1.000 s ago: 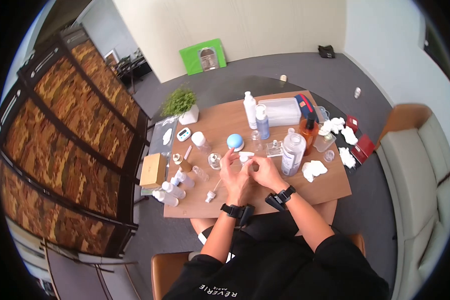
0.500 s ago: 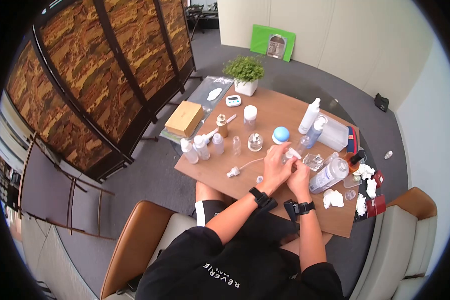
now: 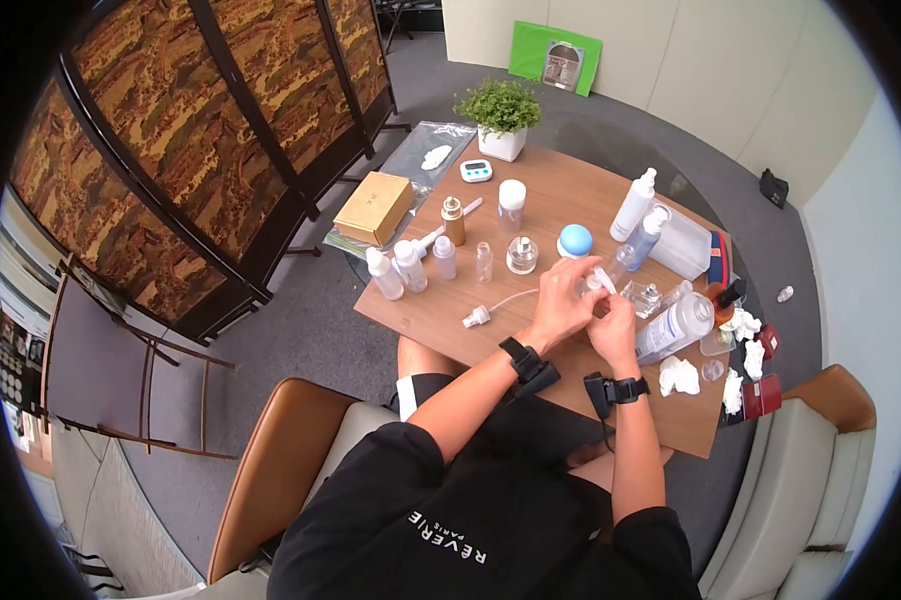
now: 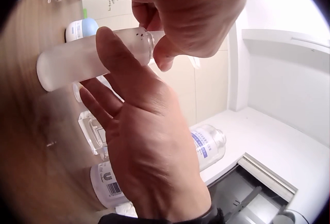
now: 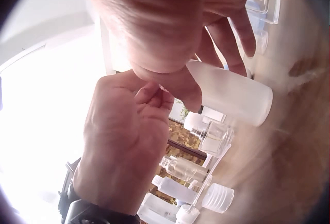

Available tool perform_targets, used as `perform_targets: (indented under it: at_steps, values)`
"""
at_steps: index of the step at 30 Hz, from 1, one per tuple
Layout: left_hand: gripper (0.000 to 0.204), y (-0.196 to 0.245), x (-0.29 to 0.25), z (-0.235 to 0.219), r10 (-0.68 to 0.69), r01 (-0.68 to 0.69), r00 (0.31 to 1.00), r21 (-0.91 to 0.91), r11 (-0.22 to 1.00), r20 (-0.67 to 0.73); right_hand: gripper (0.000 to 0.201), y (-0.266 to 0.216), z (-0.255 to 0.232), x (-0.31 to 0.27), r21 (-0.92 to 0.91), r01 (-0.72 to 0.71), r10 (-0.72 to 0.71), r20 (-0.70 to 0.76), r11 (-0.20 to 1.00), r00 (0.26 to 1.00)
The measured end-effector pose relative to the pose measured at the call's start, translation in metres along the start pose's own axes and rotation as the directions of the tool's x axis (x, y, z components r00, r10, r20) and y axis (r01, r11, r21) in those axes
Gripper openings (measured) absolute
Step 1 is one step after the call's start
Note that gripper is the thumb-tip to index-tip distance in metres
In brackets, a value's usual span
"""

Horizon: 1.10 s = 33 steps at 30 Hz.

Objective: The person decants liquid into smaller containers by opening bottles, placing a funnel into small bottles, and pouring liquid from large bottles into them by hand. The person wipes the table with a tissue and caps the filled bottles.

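Observation:
My left hand (image 3: 566,300) grips a frosted, translucent bottle (image 4: 67,64) round its body, thumb on one side and fingers on the other. Its neck end is met by my right hand (image 3: 614,328), whose thumb and fingers pinch there; they largely hide what they hold. In the head view a white top (image 3: 607,281) shows between the hands. A pump sprayer (image 3: 478,316) with a long thin tube lies on the table left of the hands. Close behind them stand a blue-topped white jar (image 3: 576,241) and a round clear glass bottle (image 3: 522,255).
A large clear bottle (image 3: 676,328) and crumpled white tissue (image 3: 679,377) are right of my hands. Several small bottles stand at the table's left, by a cardboard box (image 3: 374,208). A clear plastic container (image 3: 684,245), a timer (image 3: 477,171) and a potted plant (image 3: 500,112) are farther back.
The head view has swung left, so the table and hands appear farther right. Both hands stay together at the bottle, with the fingers slightly shifted about its top.

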<state>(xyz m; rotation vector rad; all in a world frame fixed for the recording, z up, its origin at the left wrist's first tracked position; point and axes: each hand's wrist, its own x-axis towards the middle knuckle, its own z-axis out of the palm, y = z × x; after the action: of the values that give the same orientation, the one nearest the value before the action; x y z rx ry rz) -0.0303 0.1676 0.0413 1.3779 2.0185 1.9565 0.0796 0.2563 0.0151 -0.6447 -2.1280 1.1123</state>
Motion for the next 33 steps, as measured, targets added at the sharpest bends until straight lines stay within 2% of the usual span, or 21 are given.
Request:
perform_targets:
  at_steps: [2,6,8,9,10,11,12,13,14,15,18,20,22,26,28,33]
  values:
    - [0.053,0.002,0.001,-0.001,-0.002,0.002,1.000,-0.013,1.000,0.002,0.033,0.003,0.003,-0.001,0.080,-0.040,0.041,-0.009,0.996,0.999]
    - [0.055,0.004,0.002,-0.003,-0.002,0.002,1.000,0.013,1.000,0.001,0.038,0.006,0.006,-0.003,0.073,0.004,-0.001,-0.039,0.997,0.999]
    - [0.056,0.005,0.003,-0.005,0.019,-0.019,1.000,0.030,0.999,-0.020,0.042,-0.015,-0.002,-0.010,-0.126,0.145,-0.155,-0.070,0.981,0.986]
    - [0.056,0.005,0.003,-0.008,0.036,-0.034,0.999,0.045,0.998,-0.040,0.042,-0.021,-0.005,-0.015,-0.121,0.144,-0.153,-0.068,0.982,0.986]
    - [0.056,0.010,0.005,-0.012,0.032,-0.030,0.999,0.049,0.998,-0.040,0.042,-0.025,-0.007,-0.023,-0.136,0.211,-0.232,-0.161,0.968,0.959]
    - [0.056,0.015,0.008,-0.017,0.061,-0.057,0.995,0.054,0.997,-0.080,0.042,-0.029,-0.010,-0.032,-0.158,0.274,-0.307,-0.251,0.949,0.918]
    - [0.057,0.020,0.012,-0.023,0.091,-0.084,0.989,0.059,0.995,-0.120,0.042,-0.032,-0.016,-0.042,-0.155,0.270,-0.302,-0.250,0.950,0.920]
    - [0.058,0.024,0.017,-0.030,0.173,-0.159,0.973,0.097,0.982,-0.155,0.040,-0.034,-0.023,-0.054,-0.109,0.215,-0.237,-0.256,0.970,0.937]
    - [0.058,0.027,0.021,-0.039,0.169,-0.155,0.974,0.099,0.983,-0.149,0.039,-0.034,-0.028,-0.065,-0.063,0.158,-0.169,-0.261,0.985,0.950]
    - [0.060,0.033,0.025,-0.052,0.231,-0.204,0.959,0.167,0.965,-0.165,0.031,-0.034,-0.029,-0.073,-0.103,0.232,-0.253,-0.322,0.967,0.912]
    - [0.062,0.038,0.034,-0.094,0.375,-0.304,0.917,0.375,0.876,-0.133,0.025,-0.022,-0.039,-0.096,-0.205,0.248,-0.304,-0.315,0.947,0.899]
    - [0.063,0.045,0.031,-0.122,0.273,-0.201,0.956,0.442,0.874,-0.106,0.022,-0.020,-0.037,-0.106,-0.180,0.250,-0.300,-0.371,0.952,0.879]
    - [0.063,0.050,0.029,-0.145,0.211,-0.145,0.974,0.501,0.853,-0.078,0.023,-0.012,-0.037,-0.114,-0.164,0.267,-0.309,-0.334,0.949,0.891]
    - [0.063,0.021,0.021,-0.176,0.262,-0.183,0.964,0.597,0.781,-0.048,0.022,-0.002,-0.033,-0.120,-0.140,0.282,-0.314,-0.340,0.949,0.886]
    - [0.063,0.011,0.013,-0.183,0.226,-0.122,0.972,0.694,0.710,-0.060,0.022,-0.001,-0.032,-0.119,-0.139,0.303,-0.333,-0.338,0.943,0.880]
    - [0.062,-0.008,-0.003,-0.189,0.224,-0.072,0.968,0.728,0.682,-0.114,0.021,0.001,-0.036,-0.121,-0.133,0.266,-0.296,-0.332,0.955,0.896]
